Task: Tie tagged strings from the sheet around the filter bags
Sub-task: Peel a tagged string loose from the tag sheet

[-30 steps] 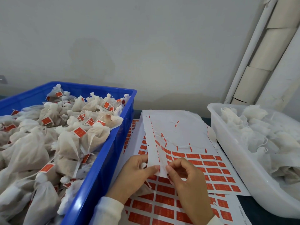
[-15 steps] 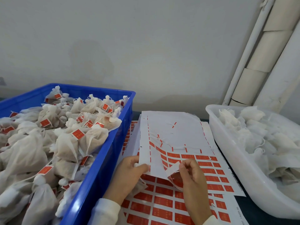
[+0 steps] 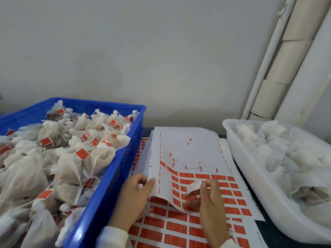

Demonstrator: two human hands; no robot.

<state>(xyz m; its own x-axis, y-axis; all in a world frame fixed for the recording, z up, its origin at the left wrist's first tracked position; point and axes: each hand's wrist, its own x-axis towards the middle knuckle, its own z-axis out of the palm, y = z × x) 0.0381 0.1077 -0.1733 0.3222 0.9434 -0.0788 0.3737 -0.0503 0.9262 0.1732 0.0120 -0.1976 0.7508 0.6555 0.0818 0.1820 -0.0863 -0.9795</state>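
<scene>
My right hand (image 3: 212,208) pinched a red tag (image 3: 194,188) between thumb and fingertips, curling it up and off the sheet (image 3: 188,149). My left hand (image 3: 132,197) gripped the sheet's near-left edge, thumb on top and fingers curled beneath; something small and white showed inside that grip, but I could not tell what it was.

Assessment of handling: the tag was judged light, thin and flexible, liable to tear or crease if pulled hard. Its string looked fine and prone to snagging on neighbouring tags. The best hold appeared to be the tag's free corner, peeling low and slowly while the other hand kept the paper down. The sheet itself was limp; it bowed upward between my hands.

Further printed sheets (image 3: 161,233) lay stacked under both hands. Loose string ends (image 3: 179,161) lay on the stripped part of the sheet beyond my fingers and could tangle.

To the left of my left hand, close against it, stood a blue crate (image 3: 107,194) heaped with tied filter bags (image 3: 84,158). To the right of my right hand, somewhat apart, sat a white tub (image 3: 250,176) of untied bags (image 3: 279,145). Nothing blocked the reach to either
</scene>
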